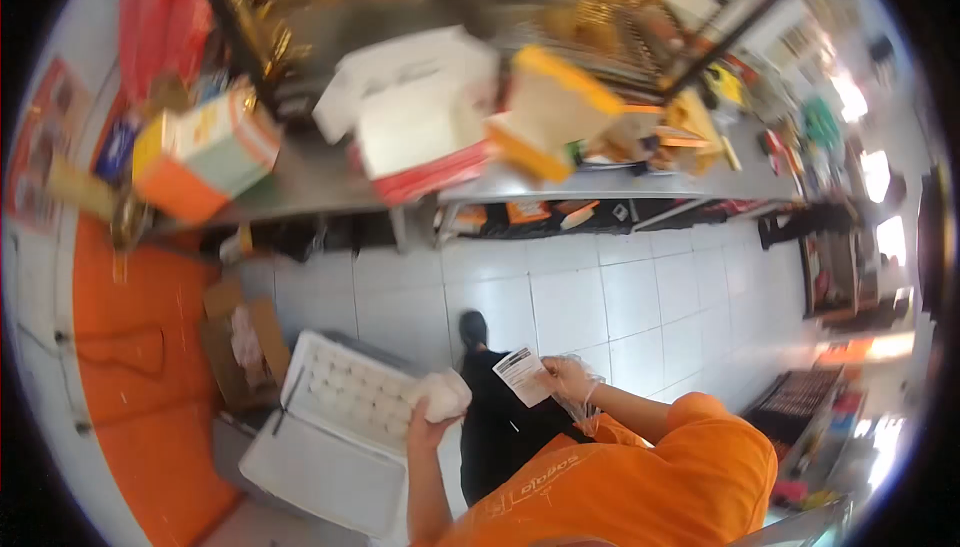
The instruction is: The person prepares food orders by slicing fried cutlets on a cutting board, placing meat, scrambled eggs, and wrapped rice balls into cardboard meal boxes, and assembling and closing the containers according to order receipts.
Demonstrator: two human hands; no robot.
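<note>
My left hand (pixel 428 429) is wrapped round a whitish, rounded bundle (pixel 443 396), whose contents I cannot make out. The bundle is held over the right edge of an open white foam box (pixel 335 387) with rows of round white items inside. In my right hand (pixel 570 379) is a small printed paper slip (pixel 523 377), pinched at its right edge. Clear plastic (pixel 585 405) hangs from the same hand, beside the orange sleeve.
Ahead, a metal counter (pixel 640 183) bears open cartons, including a white and red box (pixel 420 137) and a yellow one (pixel 555 112). A cardboard box (pixel 225 367) stands left of the foam box. Another person (pixel 830 220) stands at the far right.
</note>
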